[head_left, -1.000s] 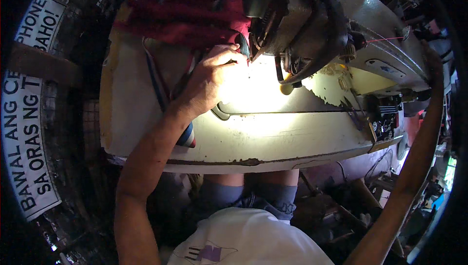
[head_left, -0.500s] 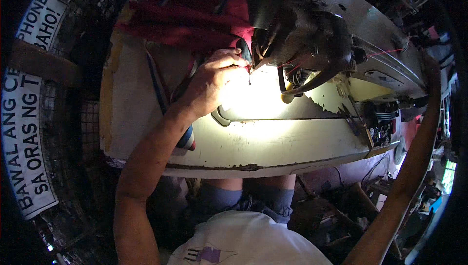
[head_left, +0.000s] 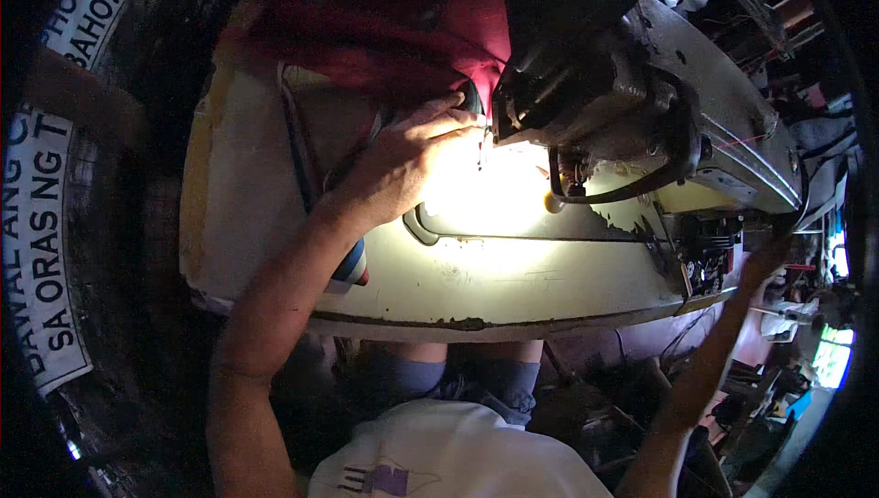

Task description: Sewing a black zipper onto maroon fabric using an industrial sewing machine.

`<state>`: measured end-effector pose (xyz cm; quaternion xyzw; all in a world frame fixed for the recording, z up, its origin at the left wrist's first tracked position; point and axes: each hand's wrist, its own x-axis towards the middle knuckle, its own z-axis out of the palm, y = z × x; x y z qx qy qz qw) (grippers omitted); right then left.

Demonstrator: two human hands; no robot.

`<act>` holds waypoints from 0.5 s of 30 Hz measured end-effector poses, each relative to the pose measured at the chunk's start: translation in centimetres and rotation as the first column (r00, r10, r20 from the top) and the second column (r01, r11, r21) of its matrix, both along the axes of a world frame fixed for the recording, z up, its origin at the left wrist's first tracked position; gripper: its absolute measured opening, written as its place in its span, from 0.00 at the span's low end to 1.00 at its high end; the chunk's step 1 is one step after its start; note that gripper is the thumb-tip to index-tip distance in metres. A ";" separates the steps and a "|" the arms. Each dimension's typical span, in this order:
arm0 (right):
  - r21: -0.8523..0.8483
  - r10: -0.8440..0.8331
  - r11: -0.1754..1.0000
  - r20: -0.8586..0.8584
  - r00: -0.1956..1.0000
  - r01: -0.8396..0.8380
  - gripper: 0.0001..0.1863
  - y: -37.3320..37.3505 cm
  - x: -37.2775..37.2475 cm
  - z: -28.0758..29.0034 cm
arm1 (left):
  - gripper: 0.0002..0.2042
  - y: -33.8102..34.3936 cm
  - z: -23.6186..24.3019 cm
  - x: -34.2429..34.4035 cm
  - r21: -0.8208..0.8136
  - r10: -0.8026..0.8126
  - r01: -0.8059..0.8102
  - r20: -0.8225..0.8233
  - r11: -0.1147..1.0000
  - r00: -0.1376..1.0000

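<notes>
A dark sewing machine [head_left: 586, 77] stands on a pale worktable [head_left: 494, 283], its needle area brightly lit. Red cloth [head_left: 366, 54] with dark edging spreads over the table's far left and runs up to the needle. My left hand [head_left: 407, 159] is closed on the cloth's edge just left of the needle, fingers together and partly washed out by the lamp. Beneath my left forearm lies a striped blue, white and red strap [head_left: 351, 266]. At the table's right end, my right hand [head_left: 780, 240] is dark and blurred beside the machine, so its fingers do not show clearly.
A curved dark bar [head_left: 641, 189] juts from the machine's front, near a yellow knob [head_left: 552, 201]. Scissors-like dark tools [head_left: 671, 255] lie at the table's right. White signs [head_left: 46, 251] hang on mesh at the left. Cluttered items fill the right side.
My right arm has dropped from beside the far right end of the machine toward me. My left hand stays on the cloth by the needle. The whole view has shifted slightly.
</notes>
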<state>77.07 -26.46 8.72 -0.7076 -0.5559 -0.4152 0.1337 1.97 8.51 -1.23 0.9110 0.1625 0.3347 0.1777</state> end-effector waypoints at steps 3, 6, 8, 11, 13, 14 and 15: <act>0.276 0.150 0.959 -0.288 0.946 -0.068 0.22 -0.2 -4.0 -9.0 | 0.18 0.9 -1.1 -0.7 0.023 -0.007 0.008 -0.025 1.000 1.000; 0.118 0.168 0.977 0.086 0.982 -0.177 0.28 10.8 -16.5 -5.3 | 0.18 0.7 -0.7 -3.1 -0.012 0.075 -0.077 -0.124 0.997 0.989; 0.118 0.179 0.976 0.040 0.983 -0.182 0.27 11.6 -16.3 -1.6 | 0.16 0.8 -0.7 -2.6 -0.018 0.050 -0.052 -0.094 0.999 0.994; 0.143 0.238 0.967 -0.189 0.953 -0.213 0.25 11.9 -15.9 1.0 | 0.15 1.5 0.1 -2.0 0.052 0.014 -0.006 -0.152 0.999 0.988; 0.173 0.282 0.957 -0.348 0.894 -0.234 0.24 12.1 -15.5 1.3 | 0.16 2.8 1.2 -1.6 0.130 0.009 0.021 -0.228 0.991 0.974; 0.188 0.302 0.952 -0.423 0.854 -0.244 0.24 12.0 -15.0 1.4 | 0.14 3.9 1.5 -1.1 0.209 -0.034 0.102 -0.309 0.972 0.951; 0.185 0.300 0.952 -0.421 0.856 -0.243 0.24 11.6 -14.3 1.2 | 0.13 4.9 1.6 -0.7 0.280 -0.068 0.189 -0.391 0.941 0.918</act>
